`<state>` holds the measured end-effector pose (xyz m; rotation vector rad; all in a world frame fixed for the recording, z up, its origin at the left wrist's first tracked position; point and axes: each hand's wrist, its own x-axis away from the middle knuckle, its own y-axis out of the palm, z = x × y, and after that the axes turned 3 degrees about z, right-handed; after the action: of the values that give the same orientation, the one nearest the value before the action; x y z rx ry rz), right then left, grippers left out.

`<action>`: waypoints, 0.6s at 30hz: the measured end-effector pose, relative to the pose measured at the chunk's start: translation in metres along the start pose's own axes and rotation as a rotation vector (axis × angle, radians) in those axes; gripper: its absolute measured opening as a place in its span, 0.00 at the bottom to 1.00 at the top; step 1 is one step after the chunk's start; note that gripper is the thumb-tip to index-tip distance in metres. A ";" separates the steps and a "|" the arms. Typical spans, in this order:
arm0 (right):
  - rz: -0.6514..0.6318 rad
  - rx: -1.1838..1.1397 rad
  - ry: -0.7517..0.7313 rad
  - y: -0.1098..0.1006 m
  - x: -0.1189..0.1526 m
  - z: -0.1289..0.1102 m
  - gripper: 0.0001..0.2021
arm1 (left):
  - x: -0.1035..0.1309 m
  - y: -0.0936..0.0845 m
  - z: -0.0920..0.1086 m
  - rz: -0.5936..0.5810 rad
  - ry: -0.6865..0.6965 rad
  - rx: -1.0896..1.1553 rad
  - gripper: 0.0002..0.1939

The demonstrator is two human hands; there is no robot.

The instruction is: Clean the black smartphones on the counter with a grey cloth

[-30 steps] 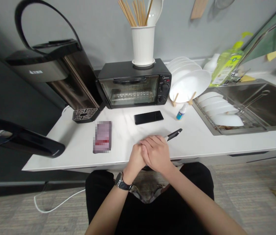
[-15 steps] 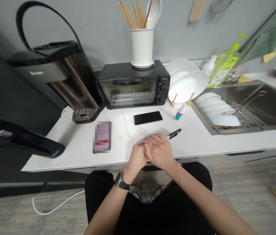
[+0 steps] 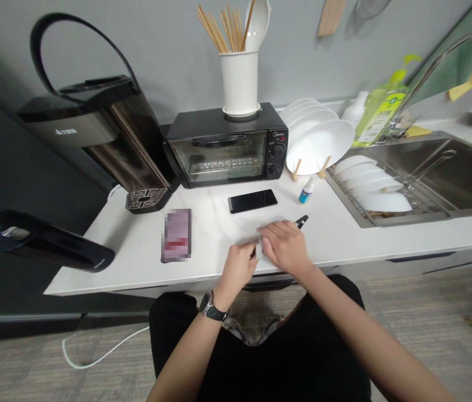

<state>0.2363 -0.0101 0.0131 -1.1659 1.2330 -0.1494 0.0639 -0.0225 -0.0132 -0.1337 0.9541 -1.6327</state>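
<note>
My right hand is closed over a slim, pen-like thing with a black end, which sticks out past the knuckles toward the upper right. Most of its length is hidden under the fingers. My left hand, with a watch on its wrist, is closed just to the left. Something dark shows at its fingertips, and a pale grey piece is visible in the gap between the hands; I cannot make out its kind. Beyond the hands, a black smartphone lies flat on the white counter.
A small spray bottle stands right of the phone. A blurred purple packet and a dark bottle-like appliance are at left. Behind are a water dispenser, a toaster oven, and racked plates. The sink is at right.
My hands, overlapping before, have moved a little apart, opening a narrow gap with the pale piece in it. The view has shifted slightly.
</note>
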 end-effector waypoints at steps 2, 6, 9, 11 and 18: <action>0.016 0.030 0.108 -0.008 0.002 0.032 0.21 | -0.002 -0.001 0.004 0.002 -0.013 0.075 0.10; 0.036 -0.064 0.172 -0.025 0.013 0.068 0.21 | -0.006 -0.003 0.012 0.002 -0.068 0.105 0.13; 0.128 -0.105 0.181 -0.026 0.029 0.058 0.30 | -0.008 -0.007 0.014 -0.019 -0.096 0.121 0.12; 0.114 -0.099 0.137 -0.024 0.038 0.050 0.31 | -0.009 -0.008 0.014 -0.031 -0.109 0.114 0.11; 0.067 -0.389 0.357 -0.037 0.041 0.059 0.17 | -0.018 -0.018 0.013 0.124 -0.244 0.289 0.09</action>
<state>0.3169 -0.0181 0.0068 -1.4727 1.6655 -0.0696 0.0630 -0.0143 0.0141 -0.0718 0.5251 -1.5798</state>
